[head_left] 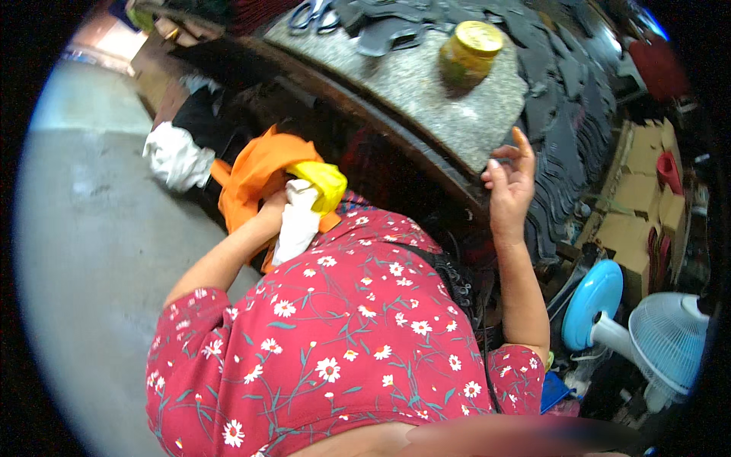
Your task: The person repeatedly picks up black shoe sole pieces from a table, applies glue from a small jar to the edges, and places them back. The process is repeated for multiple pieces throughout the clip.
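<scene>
My left hand (274,215) is sunk in a bundle of cloths at my lap, its fingers mostly hidden by the folds. Orange cloth (257,169) rises around it, with a yellow cloth (329,186) on the right. A white cloth (298,221) hangs down beside the hand. My right hand (512,190) is raised by the near corner of a speckled stone worktop (411,95). Its fingers are apart, loosely bent, and hold nothing; one fingertip looks orange-stained. Farther back on the worktop stands a jar with a yellow lid (470,55).
Scissors (312,17) and flat dark grey cut pieces (390,34) lie on the worktop. Stacks of wavy-edged grey pieces (567,152) line its right side. Cardboard boxes (638,175), a blue stool (595,305) and a fan (670,343) stand right. White cloth (177,156) lies left.
</scene>
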A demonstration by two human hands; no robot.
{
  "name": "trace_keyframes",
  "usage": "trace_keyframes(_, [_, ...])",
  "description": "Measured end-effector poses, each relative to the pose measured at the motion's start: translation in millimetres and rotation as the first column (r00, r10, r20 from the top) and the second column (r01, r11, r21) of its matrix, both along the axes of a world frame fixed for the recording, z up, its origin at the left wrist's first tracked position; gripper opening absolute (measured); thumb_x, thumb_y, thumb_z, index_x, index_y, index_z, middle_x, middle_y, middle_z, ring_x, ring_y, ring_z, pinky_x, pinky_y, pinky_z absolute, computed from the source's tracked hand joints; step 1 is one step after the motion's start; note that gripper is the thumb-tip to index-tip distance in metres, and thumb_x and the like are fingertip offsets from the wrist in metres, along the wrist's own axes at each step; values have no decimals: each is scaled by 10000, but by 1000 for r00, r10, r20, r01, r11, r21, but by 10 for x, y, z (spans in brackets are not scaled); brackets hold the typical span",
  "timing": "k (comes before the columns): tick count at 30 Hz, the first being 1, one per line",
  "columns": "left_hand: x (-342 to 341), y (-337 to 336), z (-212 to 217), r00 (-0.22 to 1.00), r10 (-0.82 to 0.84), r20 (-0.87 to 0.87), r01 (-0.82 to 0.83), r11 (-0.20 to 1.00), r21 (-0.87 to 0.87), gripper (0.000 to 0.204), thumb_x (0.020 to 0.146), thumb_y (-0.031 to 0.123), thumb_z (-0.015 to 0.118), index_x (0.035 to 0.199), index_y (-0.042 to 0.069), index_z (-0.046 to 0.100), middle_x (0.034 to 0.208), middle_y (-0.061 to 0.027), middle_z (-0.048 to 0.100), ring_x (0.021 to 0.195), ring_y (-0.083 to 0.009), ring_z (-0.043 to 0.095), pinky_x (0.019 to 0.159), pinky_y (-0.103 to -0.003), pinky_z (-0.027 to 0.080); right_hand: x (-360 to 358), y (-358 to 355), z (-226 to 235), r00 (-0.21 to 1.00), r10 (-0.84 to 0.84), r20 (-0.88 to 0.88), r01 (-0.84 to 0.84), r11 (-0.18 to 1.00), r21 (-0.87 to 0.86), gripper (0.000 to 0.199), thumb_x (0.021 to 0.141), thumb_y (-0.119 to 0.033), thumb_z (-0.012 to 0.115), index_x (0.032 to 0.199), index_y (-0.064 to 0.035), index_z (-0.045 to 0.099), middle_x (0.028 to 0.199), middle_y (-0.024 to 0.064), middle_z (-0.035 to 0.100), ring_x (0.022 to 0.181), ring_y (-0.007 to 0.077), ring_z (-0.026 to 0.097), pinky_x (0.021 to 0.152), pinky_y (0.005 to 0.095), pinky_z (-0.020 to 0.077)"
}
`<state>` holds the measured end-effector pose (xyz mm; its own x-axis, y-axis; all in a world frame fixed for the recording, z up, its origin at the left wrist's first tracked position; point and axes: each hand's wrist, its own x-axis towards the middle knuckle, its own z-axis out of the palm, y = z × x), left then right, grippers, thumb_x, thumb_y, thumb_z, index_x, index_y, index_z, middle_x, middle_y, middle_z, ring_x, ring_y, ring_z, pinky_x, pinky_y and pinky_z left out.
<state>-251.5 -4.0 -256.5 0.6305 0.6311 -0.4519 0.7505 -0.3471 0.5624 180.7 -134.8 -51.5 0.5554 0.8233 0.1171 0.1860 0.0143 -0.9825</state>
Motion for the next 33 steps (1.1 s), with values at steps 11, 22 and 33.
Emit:
trace_keyframes(11, [-68,413,699,987,-79,-138,72,996,-56,447,889,360,607,1279,143,626,1285,-172,625,1193,-326,592,977,-413,484,-41,-13,32,1000,2,-24,-1,998,56,600,915,19,587,1474,-60,384,1030,58,546,698,58,556,638,205,485])
trace_keyframes(22, [170,186,623,969,-22,-246,77,973,218,427,871,281,602,1268,128,633,1255,-179,632,1173,-338,597,978,-420,477,-27,-13,22,996,32,-86,-26,997,73,570,940,-33,554,1480,-72,375,1057,69,551,745,75,543,655,205,479])
trace_keyframes(33, [529,487,640,971,21,-237,43,965,260,416,853,202,598,1257,113,640,1225,-187,640,1154,-349,602,980,-427,471,-25,4,2,996,25,-80,-20,998,63,569,948,-36,560,1482,-73,368,1036,70,566,724,69,546,648,197,482])
